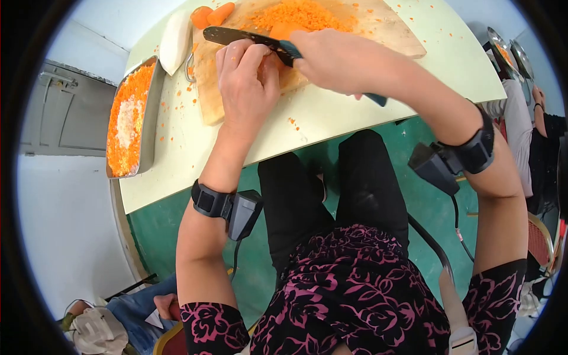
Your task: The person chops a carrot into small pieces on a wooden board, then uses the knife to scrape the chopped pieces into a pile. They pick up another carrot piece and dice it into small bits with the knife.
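Note:
My right hand (337, 59) is wrapped around the dark teal handle of a kitchen knife (239, 36), whose dark blade points left over the wooden cutting board (384, 26). Right under the blade, the fingers of my left hand (248, 80) are curled in close to the metal. Whatever they hold is mostly hidden, though an orange-pink patch shows beside the thumb. Behind the knife lie a larger carrot piece (288, 29) and a heap of finely diced carrot (307, 13). Two more carrot pieces (220, 14) rest at the board's far left edge.
A metal tray (155, 112) of diced carrot with a pale chopped heap stands on the left of the table (183, 160). A peeled white radish (176, 41) lies behind it. Orange crumbs dot the tabletop. Other people sit at lower left and far right, near pans (503, 53).

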Available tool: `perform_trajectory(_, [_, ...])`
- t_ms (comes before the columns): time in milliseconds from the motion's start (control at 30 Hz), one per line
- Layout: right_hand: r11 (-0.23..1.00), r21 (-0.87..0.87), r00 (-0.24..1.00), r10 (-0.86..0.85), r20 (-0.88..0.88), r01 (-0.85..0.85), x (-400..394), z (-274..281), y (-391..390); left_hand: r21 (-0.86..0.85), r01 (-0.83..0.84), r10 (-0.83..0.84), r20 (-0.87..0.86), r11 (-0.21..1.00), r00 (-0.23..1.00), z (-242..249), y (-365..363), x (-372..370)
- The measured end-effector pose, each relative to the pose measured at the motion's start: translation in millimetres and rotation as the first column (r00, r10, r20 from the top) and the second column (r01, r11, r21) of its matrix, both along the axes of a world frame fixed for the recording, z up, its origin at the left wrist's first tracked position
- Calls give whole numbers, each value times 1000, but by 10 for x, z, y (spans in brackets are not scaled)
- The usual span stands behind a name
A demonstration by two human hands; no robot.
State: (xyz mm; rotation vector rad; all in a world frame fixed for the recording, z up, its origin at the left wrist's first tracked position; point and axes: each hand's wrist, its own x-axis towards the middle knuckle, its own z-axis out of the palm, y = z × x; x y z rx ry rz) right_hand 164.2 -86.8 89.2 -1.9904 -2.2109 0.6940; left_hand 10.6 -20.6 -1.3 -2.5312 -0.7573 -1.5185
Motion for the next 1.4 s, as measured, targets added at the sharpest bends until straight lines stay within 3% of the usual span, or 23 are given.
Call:
perform_trajectory(133, [999, -37, 999, -35, -6, 35, -24, 31, 132, 41, -1, 0, 13, 999, 1000, 20, 36, 34])
perform_trajectory(300, [996, 11, 991, -84, -107, 85, 120, 131, 151, -78, -40, 44, 52, 996, 998, -18, 46, -16])
perform_trajectory(433, [987, 146, 987, -41, -153, 63, 95, 246, -27, -83, -41, 47, 72, 996, 996, 5, 24, -10])
perform_trajectory(533, [931, 363, 998, 56, -20, -45, 66, 136, -46, -88, -53, 59, 63, 995, 996, 3, 9, -18])
perform_trajectory(667, [902, 425, 993, 109, -50, -77, 62, 51, -79, -69, -42, 46, 66, 997, 997, 8, 16, -8])
perform_trajectory(967, [978, 205, 998, 43, -54, -31, 5, 254, -198, -28, -29, 30, 47, 999, 998, 67, -24, 19])
perform_trajectory(1167, [975, 214, 998, 58, -10, -55, 4, 280, -221, -67, -59, 61, 19, 996, 998, 68, -42, -3])
perform_trajectory(1267, [942, 315, 994, 108, 31, -112, 13, 189, -193, -41, -45, 47, 39, 998, 998, 72, -28, 19])
perform_trajectory(1400, [999, 44, 998, 0, -62, 3, -95, 297, -103, -25, -40, 41, 51, 999, 998, 46, 0, 20])
